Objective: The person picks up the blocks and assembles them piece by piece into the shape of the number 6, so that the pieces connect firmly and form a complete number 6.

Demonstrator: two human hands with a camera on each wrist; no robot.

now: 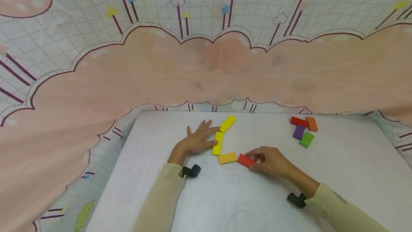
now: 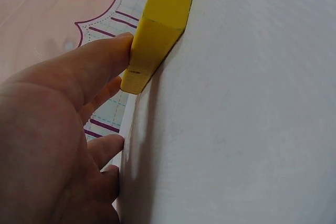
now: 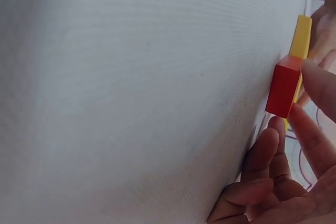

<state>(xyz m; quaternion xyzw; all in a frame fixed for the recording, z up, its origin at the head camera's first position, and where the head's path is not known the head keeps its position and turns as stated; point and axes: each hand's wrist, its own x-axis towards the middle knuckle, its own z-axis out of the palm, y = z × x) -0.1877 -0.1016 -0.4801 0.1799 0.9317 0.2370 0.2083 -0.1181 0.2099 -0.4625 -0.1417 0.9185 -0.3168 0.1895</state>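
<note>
My right hand [image 1: 271,162] pinches a red block [image 1: 246,160] between thumb and index finger, its left end right at an orange-yellow block [image 1: 227,158]. In the right wrist view the red block [image 3: 283,87] shows its long side, with the other fingers curled below it. Beyond the orange-yellow block, a yellow block [image 1: 217,144] and another yellow block [image 1: 227,123] continue a curved row. My left hand [image 1: 197,139] lies with fingers spread, its thumb and index fingertip touching the two yellow blocks. The left wrist view shows a fingertip against a yellow block [image 2: 157,30].
At the back right sit a second red block [image 1: 298,121], an orange block [image 1: 311,124], a purple block [image 1: 298,131] and a green block [image 1: 307,140], close together. The white tabletop [image 1: 206,189] ends at a patterned cloth [image 1: 225,71] behind.
</note>
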